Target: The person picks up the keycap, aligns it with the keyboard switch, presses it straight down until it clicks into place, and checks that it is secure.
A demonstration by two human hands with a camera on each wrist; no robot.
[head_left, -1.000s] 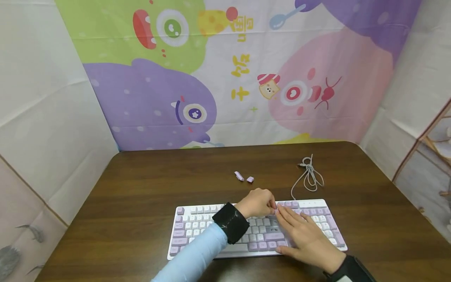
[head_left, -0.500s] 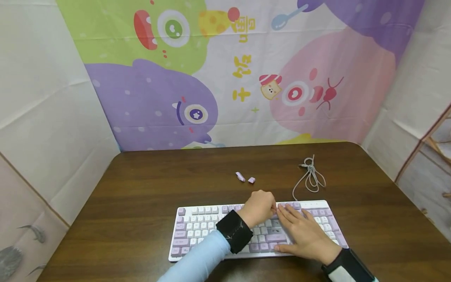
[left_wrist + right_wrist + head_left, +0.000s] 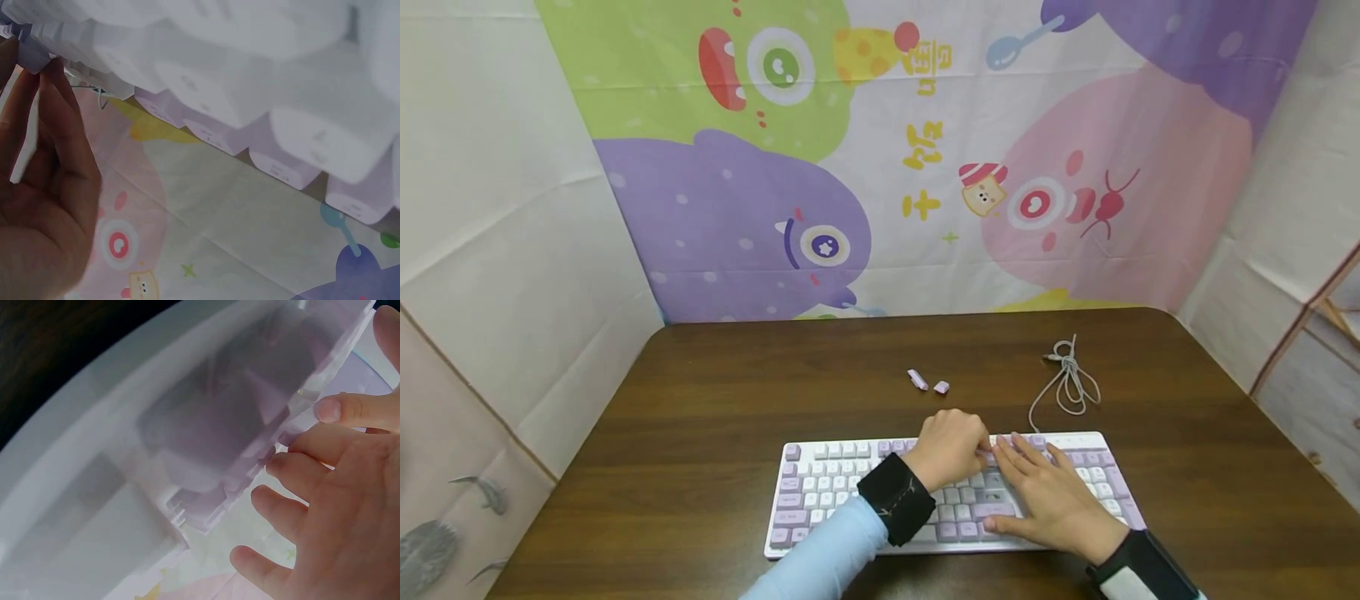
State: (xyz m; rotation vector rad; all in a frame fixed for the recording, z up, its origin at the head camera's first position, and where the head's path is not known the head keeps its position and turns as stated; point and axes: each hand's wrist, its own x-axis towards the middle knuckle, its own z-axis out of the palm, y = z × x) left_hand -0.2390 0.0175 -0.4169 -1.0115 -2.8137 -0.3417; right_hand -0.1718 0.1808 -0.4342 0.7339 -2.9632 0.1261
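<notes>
- Keyboard with white, grey and lilac keycaps lies near the front of the brown wooden worktop; its cable leaves the far edge and sits there in a loose bundle.
- The left hand reaches over the upper rows. Seen from its wrist, its fingers are clamped on a pale lilac keycap; whether that cap is seated or partly raised, I can't make out.
- The right hand lies over the right-hand part of the board, fingers fairly straight and apart, tips just beside the pinch. How hard it presses, if at all, I cannot tell.
- Beyond the far edge, a long loose keycap and a short loose keycap lie near each other.
- To my eye, the step in hand is working that one pinched cap. It wants a grip low on two opposite sides, with force straight along the stem; a sideways twist could strain the switch.
- The flat hand would serve best as a brace, so the board neither slides nor tips.
- Slow, small movements seem wise: the neighbouring caps stand close, and a sudden jerk could fling the cap away.
</notes>
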